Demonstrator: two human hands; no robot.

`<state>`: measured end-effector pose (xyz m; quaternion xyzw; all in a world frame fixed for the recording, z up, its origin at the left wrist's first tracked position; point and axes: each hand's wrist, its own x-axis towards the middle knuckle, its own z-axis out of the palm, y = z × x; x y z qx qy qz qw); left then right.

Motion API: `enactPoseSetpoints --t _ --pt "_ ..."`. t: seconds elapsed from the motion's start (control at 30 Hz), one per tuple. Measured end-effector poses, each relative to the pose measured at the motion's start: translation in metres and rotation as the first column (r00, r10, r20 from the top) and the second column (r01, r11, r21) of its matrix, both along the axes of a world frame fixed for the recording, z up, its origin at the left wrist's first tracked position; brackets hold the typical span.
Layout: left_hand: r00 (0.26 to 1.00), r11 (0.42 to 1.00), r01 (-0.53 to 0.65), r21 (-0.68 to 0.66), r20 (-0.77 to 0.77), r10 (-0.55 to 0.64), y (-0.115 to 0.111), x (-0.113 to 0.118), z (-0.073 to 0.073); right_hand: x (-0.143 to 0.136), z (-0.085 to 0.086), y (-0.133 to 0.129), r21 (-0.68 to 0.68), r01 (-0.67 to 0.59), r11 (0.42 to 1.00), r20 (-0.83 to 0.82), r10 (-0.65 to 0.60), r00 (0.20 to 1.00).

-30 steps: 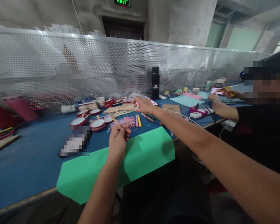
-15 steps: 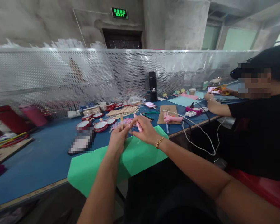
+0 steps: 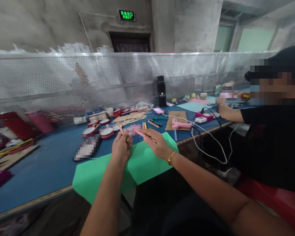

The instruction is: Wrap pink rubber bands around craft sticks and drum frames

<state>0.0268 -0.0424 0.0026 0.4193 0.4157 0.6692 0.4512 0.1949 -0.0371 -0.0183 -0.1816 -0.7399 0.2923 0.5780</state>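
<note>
My left hand (image 3: 121,147) is closed on a flat wooden craft stick (image 3: 120,128), whose end pokes up above the fingers. My right hand (image 3: 155,141) grips a pink marker (image 3: 143,134) that slants up and leftward toward the left hand. A small gap separates the two hands. Beneath both lies a green sheet (image 3: 145,157), hanging over the table's front edge. Just behind them sits a heap of small pink and whitish loops (image 3: 135,127), too fine to make out. Beside it rest a yellow marker (image 3: 145,125) and a pink one.
Red-rimmed round pieces (image 3: 106,132) and a pile of craft sticks (image 3: 130,117) are at left. A pink glue gun (image 3: 180,124) lies on cardboard (image 3: 173,115), near pliers (image 3: 159,118) and cables. A black bottle (image 3: 161,91) stands behind; a co-worker (image 3: 272,131) sits at right.
My hands have moved apart slightly. The pink marker in my right hand has tipped from near upright to slanting leftward, and the craft stick now leans left. Markers behind the hands have come into view.
</note>
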Motion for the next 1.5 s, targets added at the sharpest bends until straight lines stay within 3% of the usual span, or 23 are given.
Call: enactPoseSetpoints --t 0.13,0.4,0.63,1.13,1.37,1.5 --pt "1.000 1.000 0.020 0.020 -0.017 -0.019 0.001 0.001 -0.002 -0.002 -0.004 -0.003 -0.122 -0.041 0.992 -0.010 0.040 0.999" --pt "0.997 0.999 0.019 0.037 -0.076 -0.016 0.000 0.003 -0.001 -0.001 -0.003 -0.002 -0.168 -0.052 0.984 0.011 0.054 0.998" --pt "0.989 0.995 0.027 0.095 -0.150 -0.013 -0.003 0.006 0.000 -0.008 -0.005 0.004 -0.266 -0.071 0.961 -0.121 0.039 0.992" --pt "0.965 0.992 0.088 0.092 -0.255 -0.062 0.005 0.006 -0.003 -0.012 -0.011 0.005 -0.162 0.028 0.986 -0.067 -0.039 0.997" --pt "0.956 0.992 0.091 0.089 -0.287 -0.062 0.005 0.006 -0.004 -0.012 -0.009 0.003 0.000 0.096 0.995 0.000 -0.096 0.995" --pt "0.954 0.995 0.066 0.082 -0.298 -0.038 0.004 0.008 -0.003 -0.007 -0.006 0.010 0.028 0.062 0.998 0.074 -0.064 0.995"
